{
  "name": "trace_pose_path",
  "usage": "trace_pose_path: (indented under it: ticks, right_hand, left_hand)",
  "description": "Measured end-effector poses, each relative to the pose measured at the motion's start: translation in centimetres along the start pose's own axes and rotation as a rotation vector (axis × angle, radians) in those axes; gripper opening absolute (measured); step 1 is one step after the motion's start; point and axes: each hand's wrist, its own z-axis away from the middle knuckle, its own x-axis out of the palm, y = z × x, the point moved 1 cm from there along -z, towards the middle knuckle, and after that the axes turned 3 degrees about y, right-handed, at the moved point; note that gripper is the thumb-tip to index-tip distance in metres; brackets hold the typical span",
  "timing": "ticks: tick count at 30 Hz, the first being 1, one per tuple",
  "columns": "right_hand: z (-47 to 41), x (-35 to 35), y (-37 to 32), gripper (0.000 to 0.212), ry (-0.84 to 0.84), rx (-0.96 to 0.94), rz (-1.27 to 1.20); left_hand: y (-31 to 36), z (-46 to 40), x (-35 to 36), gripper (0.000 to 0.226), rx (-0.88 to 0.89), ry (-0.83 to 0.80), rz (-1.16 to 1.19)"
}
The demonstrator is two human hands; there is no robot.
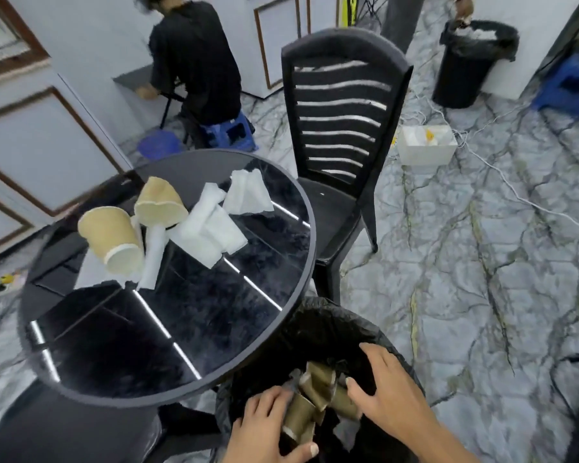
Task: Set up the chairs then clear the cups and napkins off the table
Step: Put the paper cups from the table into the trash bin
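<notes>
A round black glass table [264,315] holds two tan paper cups [112,237] [161,203] lying on their sides among several white napkins [211,228]. A black slatted chair [343,128] stands at the table's far right. Beside the table's near edge sits a black-lined bin [318,329] with several brown cups [315,396] inside. Both my hands are over the bin's mouth. My left hand [268,426] curls around a brown cup near the rim. My right hand [388,389] has its fingers spread above the cups, holding nothing.
Another person in black [194,58] sits on a blue stool [229,132] at the back. A second full bin [468,61], a white box [427,147] and loose cables [515,185] lie on the marble floor to the right. Another blue stool [572,85] stands far right.
</notes>
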Motion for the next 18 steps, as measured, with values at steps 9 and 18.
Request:
trace_pose_path:
  ticks: [9,18]
  right_hand:
    - [-4.0,-10.1,-11.0,0.068,0.135,-0.262,-0.021]
    - [-7.7,-10.8,-21.1,0.08,0.127,-0.388,0.063]
  left_hand:
    - [2.5,4.4,-11.2,0.108,0.063,0.209,0.029]
    - [-1.4,5.9,-21.1,0.087,0.028,0.428,0.037]
